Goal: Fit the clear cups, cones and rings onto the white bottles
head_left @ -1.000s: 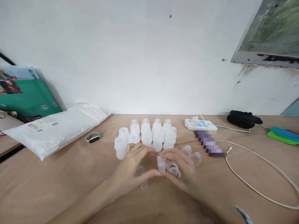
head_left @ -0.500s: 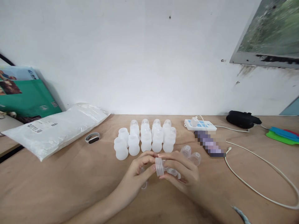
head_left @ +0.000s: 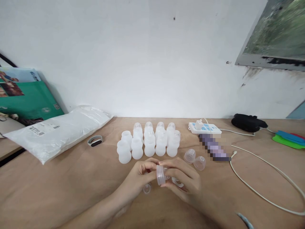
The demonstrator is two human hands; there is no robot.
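Presently both hands meet above the near half of the tabletop (head_left: 71, 181), about midway between its side edges, around a clear ring (head_left: 160, 175). Left hand (head_left: 140, 175): thumb and fingers pinch the ring's left side. Right hand (head_left: 187, 177): index finger over the top, thumb underneath, pinching the rim; a clear teat (head_left: 167, 177) shows on that side, partly hidden by fingers. Cannot tell whether it is fully seated. A loose teat (head_left: 147, 188) lies just beside the left hand; a spare ring (head_left: 177, 182) lies behind the right. Toward the far edge stand the bottles (head_left: 149, 149), close together, left-end ones open-necked; two caps (head_left: 199, 163) lie right of them. Risks, as judged: uneven finger pressure could skew the teat, which is probably soft; smooth plastic may slip and roll toward the near edge; a lowered left hand could knock the loose teat; a careless forward reach might topple bottles.
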